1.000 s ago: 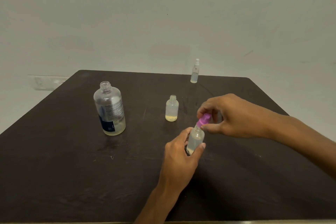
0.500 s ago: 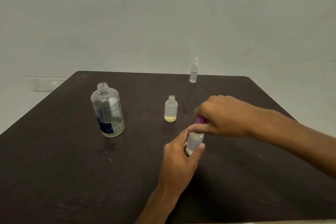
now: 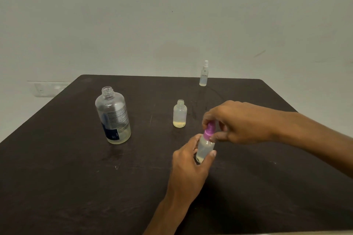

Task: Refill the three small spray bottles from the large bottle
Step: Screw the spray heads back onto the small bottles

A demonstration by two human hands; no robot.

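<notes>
The left hand (image 3: 188, 160) grips the near spray bottle (image 3: 204, 149), fingers (image 3: 211, 153) curled round its clear body, holding it upright on the counter (image 3: 66, 177). The right hand (image 3: 240, 122) pinches the purple spray cap (image 3: 208, 132) seated on the bottle's neck. Whether the cap is going on or coming off cannot be told from this view.

The large bottle (image 3: 114, 116), taken as landmark, stands uncapped and nearly empty, a shallow layer of yellowish liquid at its base. The held bottle is right of it and nearer the person. An open small bottle (image 3: 179, 114), holding a little yellowish liquid, stands right of the large bottle at about the same depth. A capped white-topped spray bottle (image 3: 203, 73) stands far right of it and behind, at the counter's rear edge.

Judgement: the cap should be turned squarely on the threads while the left hand keeps the body vertical and unsqueezed; a tilted cap risks cross-threading and leakage.

The counter is dark, matt, with faint scuffs. Behind it is a plain pale wall; a switch plate (image 3: 47, 88) sits left of the large bottle.
</notes>
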